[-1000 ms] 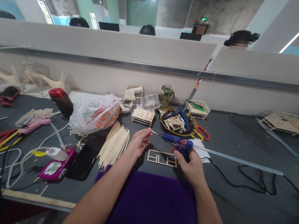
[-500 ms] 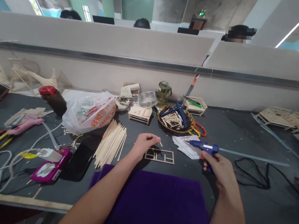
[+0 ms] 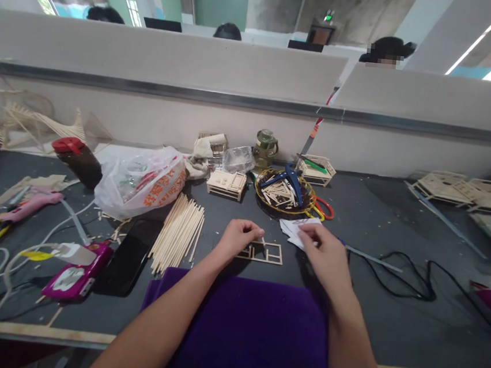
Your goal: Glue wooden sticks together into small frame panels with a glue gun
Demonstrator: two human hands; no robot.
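Note:
My left hand (image 3: 238, 236) is closed in a pinch on a small wooden stick, held at the left top edge of a flat wooden stick frame (image 3: 270, 254) that lies on the dark table (image 3: 388, 325). My right hand (image 3: 324, 252) hovers just right of the frame, back up and fingers curled down by a sheet of white paper (image 3: 291, 226). Whatever is under its fingers is hidden. The blue glue gun is not in sight.
A bundle of long wooden sticks (image 3: 177, 234), a black phone (image 3: 128, 256) and a plastic bag (image 3: 141, 182) lie to the left. A purple cloth (image 3: 241, 322) covers the near edge. Behind the frame stands a wire basket of sticks (image 3: 285, 193). A black cable (image 3: 410, 275) loops at right.
My right hand held the blue glue gun near the stick, swung right with it, then came back to the frame without it. My left hand lowered the small stick onto the frame.

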